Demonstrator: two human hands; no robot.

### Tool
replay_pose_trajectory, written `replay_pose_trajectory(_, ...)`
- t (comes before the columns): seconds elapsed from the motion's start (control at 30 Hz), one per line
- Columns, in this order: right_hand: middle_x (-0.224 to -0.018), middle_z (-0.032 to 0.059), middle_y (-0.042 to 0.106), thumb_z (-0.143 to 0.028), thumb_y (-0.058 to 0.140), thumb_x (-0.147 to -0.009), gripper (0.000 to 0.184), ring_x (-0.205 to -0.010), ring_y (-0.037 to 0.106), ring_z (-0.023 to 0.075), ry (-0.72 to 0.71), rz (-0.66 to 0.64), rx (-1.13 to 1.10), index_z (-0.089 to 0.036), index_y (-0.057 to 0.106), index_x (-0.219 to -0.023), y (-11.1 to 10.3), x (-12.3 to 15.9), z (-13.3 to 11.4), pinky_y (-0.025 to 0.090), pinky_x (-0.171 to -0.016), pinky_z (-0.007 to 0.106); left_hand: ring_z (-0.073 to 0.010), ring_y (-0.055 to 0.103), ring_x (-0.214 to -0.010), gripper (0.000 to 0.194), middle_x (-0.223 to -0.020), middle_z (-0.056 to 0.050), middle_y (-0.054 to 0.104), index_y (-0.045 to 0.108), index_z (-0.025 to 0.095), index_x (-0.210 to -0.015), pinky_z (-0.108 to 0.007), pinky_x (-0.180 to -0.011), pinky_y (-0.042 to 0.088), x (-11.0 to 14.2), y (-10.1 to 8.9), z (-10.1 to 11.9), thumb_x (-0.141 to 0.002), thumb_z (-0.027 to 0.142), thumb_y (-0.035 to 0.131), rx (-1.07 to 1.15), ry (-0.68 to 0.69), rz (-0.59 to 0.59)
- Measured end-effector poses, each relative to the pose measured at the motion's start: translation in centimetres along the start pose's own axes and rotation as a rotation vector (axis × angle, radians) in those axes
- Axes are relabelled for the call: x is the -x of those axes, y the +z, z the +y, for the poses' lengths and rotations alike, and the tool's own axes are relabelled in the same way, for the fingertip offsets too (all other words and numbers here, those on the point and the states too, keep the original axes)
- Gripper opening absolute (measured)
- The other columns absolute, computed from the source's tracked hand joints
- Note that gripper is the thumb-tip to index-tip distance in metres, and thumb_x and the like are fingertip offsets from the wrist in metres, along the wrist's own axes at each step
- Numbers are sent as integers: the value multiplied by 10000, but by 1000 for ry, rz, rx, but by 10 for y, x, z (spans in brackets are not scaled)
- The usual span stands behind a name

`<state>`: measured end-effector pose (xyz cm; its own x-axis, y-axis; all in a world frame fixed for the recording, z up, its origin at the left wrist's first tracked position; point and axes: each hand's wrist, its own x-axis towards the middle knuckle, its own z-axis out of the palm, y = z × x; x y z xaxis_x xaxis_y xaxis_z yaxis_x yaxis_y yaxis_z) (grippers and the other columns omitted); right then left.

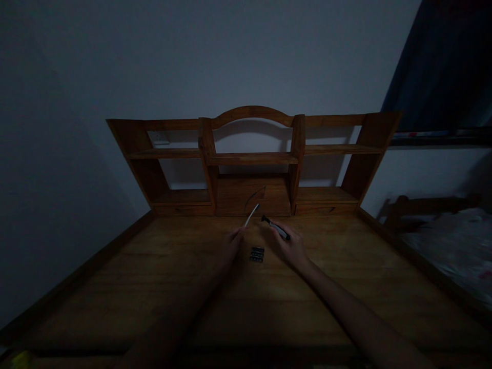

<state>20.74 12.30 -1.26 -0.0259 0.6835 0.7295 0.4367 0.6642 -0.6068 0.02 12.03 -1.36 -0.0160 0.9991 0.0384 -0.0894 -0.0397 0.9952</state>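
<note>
My left hand [232, 242] is closed around the lower end of a thin white stick [251, 216] with a dark tip, which looks like a toothbrush. It slants up and to the right, above the desk. My right hand [289, 245] grips a short grey and black handled tool [280, 230]. Its black, wider head points left towards the white stick, and the two do not touch; its exact kind is too dim to tell. Between my wrists, a small group of dark cylinders, like batteries [257, 254], lies in rows on the desk.
The wooden desk [161, 287] has raised side edges. At its back stands a wooden shelf unit [253, 159] with a closed middle panel and low drawers. A wall socket [158, 137] shows behind the left shelf. Right of the desk lies a pale plastic-like heap [453, 246]. The room is dim.
</note>
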Motion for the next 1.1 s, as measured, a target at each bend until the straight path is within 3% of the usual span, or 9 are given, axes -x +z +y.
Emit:
replay_pose_trajectory(0.13, -1130, 47, 714, -406, 560, -933, 312, -1007, 685, 227, 84, 27, -50, -242, 709, -1153, -3, -4, 4, 549, -896, 342, -219, 655, -985, 419, -997, -57, 738, 740, 221, -1031, -306, -804, 520, 3, 3, 5, -794, 554, 648, -98, 191, 26)
replay_pose_trajectory(0.3, -1103, 61, 723, -439, 570, -923, 337, -985, 691, 234, 178, 98, -82, -219, 720, -1128, -2, -4, 5, 547, -890, 352, -256, 660, -1064, 437, -1119, -34, 735, 724, 223, -1114, -400, -966, 489, 7, 9, 8, -843, 537, 587, -284, 231, -54)
replay_pose_trajectory(0.47, -1097, 63, 726, -461, 574, -915, 352, -995, 690, 250, 231, 101, -132, -211, 732, -1106, -2, -5, 5, 553, -886, 372, -228, 659, -1096, 400, -1166, -16, 723, 708, 252, -1144, -375, -992, 483, 6, 4, 6, -903, 504, 513, -467, 294, 48)
replay_pose_trajectory(0.6, -1129, 60, 714, -472, 563, -917, 364, -868, 715, 236, 275, 89, -161, -229, 719, -1139, -4, -5, 4, 594, -746, 349, -214, 648, -1118, 385, -1202, -15, 706, 685, 255, -1180, -380, -1003, 482, 5, 0, 4, -921, 478, 507, -502, 350, 159)
replay_pose_trajectory(0.8, -1139, 72, 710, -465, 567, -918, 365, -860, 715, 228, 249, 105, -144, -213, 721, -1134, -5, -5, 2, 592, -727, 321, -200, 656, -1090, 380, -1177, -9, 715, 685, 282, -1178, -360, -994, 486, 5, 3, 4, -936, 490, 479, -558, 370, 18)
replay_pose_trajectory(1.0, -1174, 83, 697, -465, 535, -936, 402, -776, 716, 206, 243, 73, -187, -202, 692, -1196, -4, -4, -4, 594, -731, 328, -219, 659, -1074, 410, -1154, -40, 722, 703, 244, -1129, -370, -968, 495, 4, -1, 3, -930, 518, 471, -617, 342, 161)
replay_pose_trajectory(1.1, -1209, 83, 680, -472, 528, -938, 407, -736, 713, 197, 253, 73, -187, -206, 691, -1199, -5, -4, -3, 597, -719, 335, -210, 661, -1070, 396, -1165, -33, 718, 700, 247, -1134, -355, -965, 500, 7, 0, 6, -928, 504, 480, -569, 368, 143)
